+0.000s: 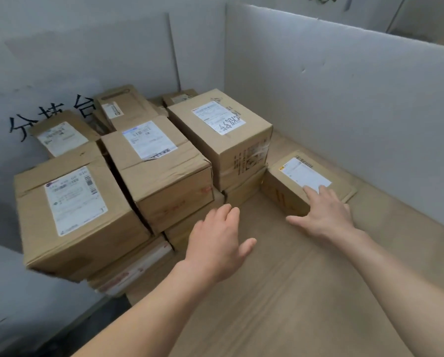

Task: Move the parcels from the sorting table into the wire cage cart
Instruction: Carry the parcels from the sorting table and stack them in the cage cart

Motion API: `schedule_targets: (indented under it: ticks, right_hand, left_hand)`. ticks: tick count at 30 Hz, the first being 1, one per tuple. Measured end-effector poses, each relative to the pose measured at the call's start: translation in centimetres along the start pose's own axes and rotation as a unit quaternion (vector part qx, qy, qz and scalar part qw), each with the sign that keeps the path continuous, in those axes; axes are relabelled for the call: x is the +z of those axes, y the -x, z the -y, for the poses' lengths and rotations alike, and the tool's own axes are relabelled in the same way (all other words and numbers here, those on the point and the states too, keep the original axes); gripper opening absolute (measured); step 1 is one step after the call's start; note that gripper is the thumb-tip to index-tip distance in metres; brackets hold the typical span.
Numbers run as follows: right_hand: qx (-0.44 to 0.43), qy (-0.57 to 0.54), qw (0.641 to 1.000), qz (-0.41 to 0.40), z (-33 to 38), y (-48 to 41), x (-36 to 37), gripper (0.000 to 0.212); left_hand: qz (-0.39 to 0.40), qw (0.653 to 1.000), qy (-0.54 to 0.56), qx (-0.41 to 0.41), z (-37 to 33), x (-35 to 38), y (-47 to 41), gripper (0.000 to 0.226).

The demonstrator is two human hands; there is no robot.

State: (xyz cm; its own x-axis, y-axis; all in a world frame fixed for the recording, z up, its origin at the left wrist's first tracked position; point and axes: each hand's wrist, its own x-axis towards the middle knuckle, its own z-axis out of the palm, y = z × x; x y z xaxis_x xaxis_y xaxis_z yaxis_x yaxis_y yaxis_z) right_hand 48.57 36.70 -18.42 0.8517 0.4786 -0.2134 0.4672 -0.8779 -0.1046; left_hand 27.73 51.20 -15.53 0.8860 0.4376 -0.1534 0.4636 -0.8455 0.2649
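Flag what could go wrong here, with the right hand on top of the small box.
1. Right hand lies flat on the small box, fingers not curled round it; it may slip when lifted.
2. The front-left box sits tilted, overhanging the parcels beneath; a bump from the left hand could topple it.

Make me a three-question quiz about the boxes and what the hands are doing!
1. True or false: the fingers of the right hand touch the small low box.
2. What does the left hand hold? A) a box B) a roll of tape C) nothing
3. Fill the gap: the box with handwriting on its label sits on the ____ of its stack.

Key: 1 true; 2 C; 3 top.
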Motion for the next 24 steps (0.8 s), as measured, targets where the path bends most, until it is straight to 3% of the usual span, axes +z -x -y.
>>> schedule_targets:
  ticks: [5, 9, 17, 24]
  right_hand:
    - [0.02, 0.003, 0.999, 0.033, -2.4, -5.0, -0.2, 0.122]
    - [0.023, 0.014, 0.998, 0.052, -3.5, -8.1, -0.9, 0.136]
    - [0.017, 0.013, 0.995, 0.1, -4.5, -8.8, -0.8, 0.132]
    - [0.015, 0.027, 0.994, 0.1, -2.4, -1.9, 1.6, 0.128]
  left_hand:
    - [0.034, 0.999, 0.006, -0.008, -0.6, 2.6, -1.6, 0.073]
    - [0.044, 0.999, 0.01, -0.007, -0.5, 3.5, -2.1, 0.074]
    - [0.045, 0.999, 0.004, -0.012, -0.6, 4.2, -2.2, 0.074]
    - [0.05, 0.999, 0.01, -0.011, -1.7, 4.5, -0.4, 0.072]
